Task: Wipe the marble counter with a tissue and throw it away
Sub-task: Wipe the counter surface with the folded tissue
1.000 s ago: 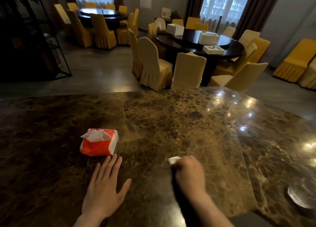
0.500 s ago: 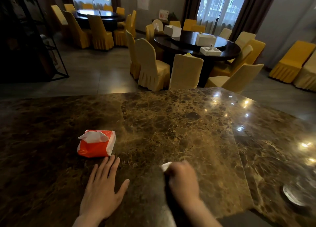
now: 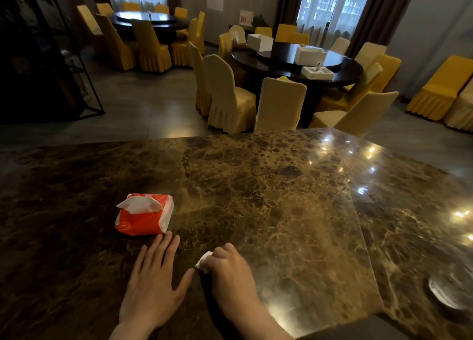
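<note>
The person stands at a polished brown marble surface [image 3: 268, 198] with gold veins, and the wiping step seems to be in progress. The right hand [image 3: 230, 275] is closed into a fist around a small crumpled white tissue [image 3: 204, 261], and it presses the tissue down on the surface near the front edge. Only a little corner of the tissue shows, at the left side of the knuckles, just beside the thumb of the left hand [image 3: 153, 286]. The left hand lies flat and open on the surface, fingers spread, holding nothing; its fingertips almost reach a soft red and white tissue pack [image 3: 143, 218], from which one white sheet sticks up. The tissue is bunched into a wad, so it has no clear long axis; the visible corner points to the left and a little away from the person. How much of the surface is already clean cannot be judged from the shine. The throwing away is not yet done, and no bin is visible.
</note>
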A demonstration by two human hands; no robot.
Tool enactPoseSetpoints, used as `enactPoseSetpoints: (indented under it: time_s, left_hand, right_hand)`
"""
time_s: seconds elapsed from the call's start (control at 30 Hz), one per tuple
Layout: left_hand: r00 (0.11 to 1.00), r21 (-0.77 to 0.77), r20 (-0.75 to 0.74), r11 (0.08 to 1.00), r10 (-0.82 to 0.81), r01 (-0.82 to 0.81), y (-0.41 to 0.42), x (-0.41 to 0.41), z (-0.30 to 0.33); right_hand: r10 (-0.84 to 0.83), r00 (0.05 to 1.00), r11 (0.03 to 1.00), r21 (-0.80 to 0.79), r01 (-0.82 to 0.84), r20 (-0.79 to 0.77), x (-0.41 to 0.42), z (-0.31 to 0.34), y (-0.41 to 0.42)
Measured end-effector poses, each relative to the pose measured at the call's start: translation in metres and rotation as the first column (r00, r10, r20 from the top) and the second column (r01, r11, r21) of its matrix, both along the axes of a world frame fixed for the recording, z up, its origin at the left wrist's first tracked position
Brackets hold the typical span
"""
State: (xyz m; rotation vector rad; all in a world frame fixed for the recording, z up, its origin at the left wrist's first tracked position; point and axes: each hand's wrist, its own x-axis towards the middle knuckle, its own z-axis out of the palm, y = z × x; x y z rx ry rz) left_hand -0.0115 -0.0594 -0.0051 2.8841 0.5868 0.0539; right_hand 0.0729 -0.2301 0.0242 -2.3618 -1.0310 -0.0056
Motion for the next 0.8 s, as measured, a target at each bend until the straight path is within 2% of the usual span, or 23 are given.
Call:
enactPoseSetpoints:
  time_s: [0.03,0.1,0.17,0.23,0.27,0.33,0.43,0.5,0.57,0.63,0.73,0.8]
  left_hand:
    - [1.0,-0.013,0.011,1.0,0.002,-0.002,0.0,-0.001,0.0]
    - [1.0,-0.035,0.019,0.999,0.004,-0.004,0.0,-0.001,0.002]
    - [1.0,-0.036,0.02,0.999,0.005,-0.005,-0.001,0.0,0.002]
    - [1.0,-0.028,0.009,1.0,0.011,-0.01,-0.001,0.0,0.003]
    - [1.0,-0.023,-0.001,1.0,0.012,-0.012,-0.001,0.0,0.002]
    - [1.0,-0.022,0.014,1.0,0.019,-0.018,-0.003,0.0,0.0]
    - [1.0,-0.027,0.01,1.0,0.002,-0.002,0.0,-0.001,0.0]
    - [1.0,-0.027,0.005,1.0,-0.002,0.002,0.002,-0.001,-0.001]
    - [1.0,-0.031,0.017,1.0,0.001,0.0,0.002,-0.001,-0.001]
    - [1.0,-0.038,0.018,0.999,0.001,0.0,0.001,-0.002,0.0]
    - [1.0,-0.041,0.031,0.999,-0.001,0.002,-0.001,-0.002,-0.001]
    - [1.0,-0.038,0.027,0.999,0.006,-0.005,0.0,-0.001,-0.001]
  right_hand:
    - [-0.027,1.0,1.0,0.009,0.027,0.001,0.01,0.0,-0.013]
    - [-0.266,0.964,0.963,0.027,0.266,0.001,0.042,0.003,-0.042]
    - [-0.531,0.847,0.847,0.008,0.531,-0.038,0.076,0.01,-0.069]
    - [-0.654,0.752,0.755,-0.008,0.656,-0.077,0.093,0.016,-0.073]
    - [-0.67,0.739,0.742,-0.035,0.669,-0.069,0.091,0.016,-0.064]
    - [-0.589,0.807,0.808,-0.039,0.588,-0.035,0.068,0.016,-0.034]
    - [-0.313,0.948,0.949,0.005,0.314,-0.054,0.017,0.012,0.016]
    - [-0.144,0.987,0.989,0.005,0.145,-0.07,-0.008,0.008,0.027]
    - [-0.051,0.997,0.998,-0.026,0.05,-0.051,-0.011,0.005,0.014]
    - [-0.096,0.995,0.993,-0.066,0.095,-0.014,0.001,0.005,-0.008]
    - [-0.42,0.907,0.904,-0.088,0.419,0.002,0.044,0.01,-0.05]
    - [-0.548,0.836,0.829,-0.126,0.545,0.008,0.062,0.015,-0.064]
